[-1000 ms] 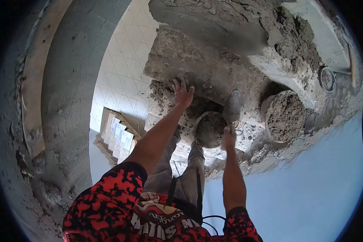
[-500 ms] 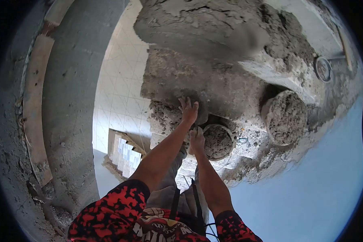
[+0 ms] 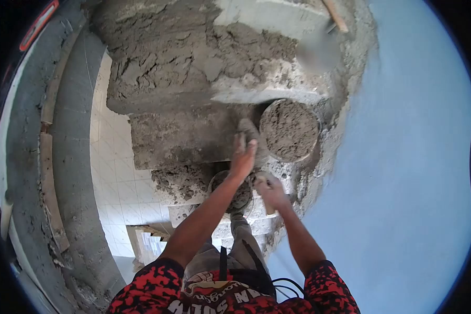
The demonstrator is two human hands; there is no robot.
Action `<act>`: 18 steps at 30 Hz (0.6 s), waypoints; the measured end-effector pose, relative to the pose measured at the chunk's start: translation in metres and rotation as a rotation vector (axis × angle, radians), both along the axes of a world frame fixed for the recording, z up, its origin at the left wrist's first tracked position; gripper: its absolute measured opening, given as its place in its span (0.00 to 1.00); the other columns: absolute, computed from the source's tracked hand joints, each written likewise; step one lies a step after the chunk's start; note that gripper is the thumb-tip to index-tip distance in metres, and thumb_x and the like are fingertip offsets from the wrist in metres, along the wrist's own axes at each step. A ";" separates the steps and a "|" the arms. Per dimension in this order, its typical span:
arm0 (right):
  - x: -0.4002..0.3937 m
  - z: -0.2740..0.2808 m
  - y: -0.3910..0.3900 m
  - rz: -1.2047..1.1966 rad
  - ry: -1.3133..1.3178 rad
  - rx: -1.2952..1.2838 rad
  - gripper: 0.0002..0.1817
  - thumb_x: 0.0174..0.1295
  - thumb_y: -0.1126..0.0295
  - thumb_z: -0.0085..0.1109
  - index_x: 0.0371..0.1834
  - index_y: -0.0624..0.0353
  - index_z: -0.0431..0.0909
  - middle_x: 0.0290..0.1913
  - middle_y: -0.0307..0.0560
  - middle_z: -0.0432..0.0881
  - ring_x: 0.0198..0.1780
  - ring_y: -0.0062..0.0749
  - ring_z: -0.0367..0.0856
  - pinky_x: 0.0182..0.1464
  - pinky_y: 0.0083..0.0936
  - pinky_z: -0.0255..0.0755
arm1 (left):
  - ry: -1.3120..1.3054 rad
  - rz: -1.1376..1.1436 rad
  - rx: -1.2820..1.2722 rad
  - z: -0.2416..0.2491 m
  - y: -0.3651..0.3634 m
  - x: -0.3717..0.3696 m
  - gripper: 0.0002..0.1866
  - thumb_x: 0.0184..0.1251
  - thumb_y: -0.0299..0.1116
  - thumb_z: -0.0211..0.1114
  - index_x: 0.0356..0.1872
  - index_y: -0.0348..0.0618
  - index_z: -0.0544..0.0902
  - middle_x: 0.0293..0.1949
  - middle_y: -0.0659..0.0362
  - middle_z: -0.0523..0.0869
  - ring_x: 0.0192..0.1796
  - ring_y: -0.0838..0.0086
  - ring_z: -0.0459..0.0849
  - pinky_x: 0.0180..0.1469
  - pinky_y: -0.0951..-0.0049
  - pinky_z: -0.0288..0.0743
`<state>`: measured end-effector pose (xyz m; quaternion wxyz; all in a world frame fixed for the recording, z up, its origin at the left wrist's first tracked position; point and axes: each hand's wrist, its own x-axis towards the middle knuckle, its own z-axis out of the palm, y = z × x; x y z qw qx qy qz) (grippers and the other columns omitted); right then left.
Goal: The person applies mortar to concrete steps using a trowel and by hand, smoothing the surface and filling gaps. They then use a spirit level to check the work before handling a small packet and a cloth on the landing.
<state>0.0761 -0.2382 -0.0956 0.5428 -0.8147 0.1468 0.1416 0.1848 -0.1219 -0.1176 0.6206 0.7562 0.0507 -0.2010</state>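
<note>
My left hand (image 3: 243,161) reaches forward with its fingers stretched out, beside a long grey mud-coated shape (image 3: 250,133) that I cannot make out clearly. My right hand (image 3: 272,192) is closed, lower and to the right. A short tan piece (image 3: 269,208) shows below its fingers, but what it grips is not clear. Just ahead and to the right stands a bucket filled with wet mortar (image 3: 289,130). A second bucket of mortar (image 3: 239,199) sits lower, between my forearms and partly covered by the left one.
Rough steps (image 3: 188,133) rise ahead, with thick wet mortar (image 3: 167,60) spread over the upper part. A pale blue wall (image 3: 403,157) runs along the right. White floor tiles (image 3: 115,183) lie below on the left, beside a grey concrete ledge (image 3: 76,146). A wooden handle (image 3: 336,15) lies at the top.
The view has shifted right and up the steps. My right hand has moved away from the lower bucket's rim, to the right. The left has come nearer the upper bucket.
</note>
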 end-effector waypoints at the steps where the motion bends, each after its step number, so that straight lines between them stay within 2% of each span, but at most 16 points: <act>1: 0.008 0.054 -0.011 -0.044 0.025 -0.118 0.14 0.56 0.70 0.52 0.46 0.58 0.74 0.31 0.45 0.77 0.33 0.26 0.74 0.37 0.22 0.71 | -0.030 -0.011 -0.056 0.020 -0.024 0.004 0.42 0.64 0.63 0.43 0.68 0.40 0.50 0.70 0.44 0.47 0.71 0.54 0.46 0.69 0.62 0.44; 2: 0.008 0.061 -0.036 0.007 -0.036 -0.247 0.16 0.54 0.72 0.52 0.47 0.60 0.74 0.35 0.52 0.78 0.34 0.35 0.78 0.39 0.29 0.73 | -0.062 -0.019 -0.112 0.038 -0.047 0.010 0.42 0.64 0.63 0.42 0.68 0.40 0.50 0.69 0.44 0.49 0.71 0.55 0.47 0.70 0.62 0.43; 3: 0.009 0.071 -0.056 0.013 -0.051 -0.249 0.16 0.54 0.72 0.52 0.47 0.60 0.74 0.35 0.52 0.78 0.34 0.35 0.78 0.39 0.29 0.73 | -0.075 -0.012 -0.113 0.055 -0.065 0.014 0.42 0.64 0.63 0.42 0.68 0.40 0.50 0.69 0.44 0.49 0.71 0.55 0.47 0.70 0.62 0.43; 5: 0.016 0.085 -0.085 0.058 -0.493 -0.718 0.21 0.54 0.71 0.53 0.53 0.62 0.70 0.44 0.61 0.76 0.37 0.50 0.78 0.42 0.38 0.73 | 0.016 -0.067 -0.336 0.080 -0.095 0.023 0.42 0.63 0.64 0.41 0.68 0.40 0.51 0.69 0.46 0.51 0.71 0.58 0.48 0.70 0.63 0.43; 6: 0.021 0.085 -0.094 0.064 -0.503 -0.716 0.21 0.54 0.71 0.53 0.53 0.62 0.70 0.44 0.61 0.76 0.37 0.50 0.78 0.42 0.38 0.73 | 0.007 -0.059 -0.336 0.074 -0.112 0.028 0.42 0.63 0.64 0.41 0.68 0.40 0.51 0.69 0.46 0.51 0.71 0.58 0.48 0.70 0.63 0.43; 8: 0.029 0.071 -0.113 -0.010 -0.496 -0.838 0.26 0.54 0.69 0.55 0.57 0.64 0.65 0.52 0.69 0.69 0.41 0.62 0.75 0.45 0.45 0.71 | 0.229 0.067 -0.703 0.046 -0.142 0.035 0.42 0.63 0.65 0.42 0.68 0.42 0.51 0.69 0.50 0.55 0.70 0.62 0.52 0.69 0.65 0.45; 9: 0.029 0.058 -0.122 -0.003 -0.500 -0.836 0.26 0.54 0.69 0.55 0.57 0.64 0.65 0.52 0.69 0.69 0.41 0.62 0.75 0.45 0.45 0.71 | 0.225 0.074 -0.704 0.047 -0.146 0.032 0.42 0.63 0.65 0.42 0.68 0.42 0.51 0.69 0.50 0.55 0.70 0.62 0.52 0.69 0.65 0.45; 11: 0.033 0.033 -0.138 0.028 -0.122 -0.905 0.31 0.55 0.65 0.56 0.61 0.68 0.60 0.54 0.70 0.68 0.54 0.62 0.68 0.57 0.41 0.64 | 0.513 0.189 -0.973 0.052 -0.149 0.033 0.41 0.64 0.65 0.40 0.70 0.48 0.48 0.71 0.59 0.48 0.71 0.69 0.50 0.67 0.66 0.48; 12: 0.032 0.037 -0.140 -0.006 -0.143 -0.857 0.29 0.59 0.66 0.52 0.62 0.68 0.59 0.57 0.72 0.65 0.58 0.62 0.65 0.60 0.41 0.62 | 0.517 0.193 -1.010 0.020 -0.159 0.040 0.41 0.63 0.66 0.39 0.70 0.49 0.49 0.71 0.60 0.50 0.70 0.72 0.51 0.66 0.66 0.48; 15: 0.025 0.059 -0.150 -0.058 -0.321 -0.698 0.27 0.62 0.65 0.49 0.62 0.69 0.59 0.57 0.72 0.66 0.60 0.62 0.63 0.62 0.42 0.59 | 0.560 0.256 -0.902 0.024 -0.165 0.036 0.41 0.63 0.66 0.38 0.69 0.49 0.50 0.70 0.61 0.51 0.70 0.72 0.51 0.66 0.64 0.46; 16: 0.024 0.054 -0.159 -0.024 -0.523 -0.810 0.23 0.64 0.63 0.47 0.59 0.66 0.64 0.47 0.63 0.75 0.47 0.52 0.76 0.49 0.38 0.71 | 0.510 0.217 -0.943 0.016 -0.168 0.036 0.43 0.62 0.67 0.38 0.69 0.47 0.49 0.71 0.60 0.50 0.70 0.70 0.50 0.68 0.60 0.42; 17: 0.020 0.055 -0.164 -0.001 -0.516 -0.789 0.23 0.64 0.63 0.47 0.59 0.66 0.64 0.47 0.63 0.75 0.47 0.52 0.76 0.49 0.38 0.71 | 0.512 0.248 -0.933 0.010 -0.174 0.029 0.43 0.62 0.67 0.38 0.69 0.47 0.49 0.71 0.60 0.50 0.70 0.70 0.50 0.68 0.60 0.42; 18: 0.024 0.069 -0.161 -0.103 -0.250 -0.453 0.20 0.63 0.65 0.48 0.55 0.65 0.68 0.42 0.62 0.77 0.42 0.50 0.77 0.45 0.37 0.71 | 0.528 0.289 -0.927 0.016 -0.176 0.029 0.43 0.62 0.68 0.38 0.69 0.46 0.48 0.71 0.59 0.48 0.70 0.69 0.49 0.68 0.59 0.40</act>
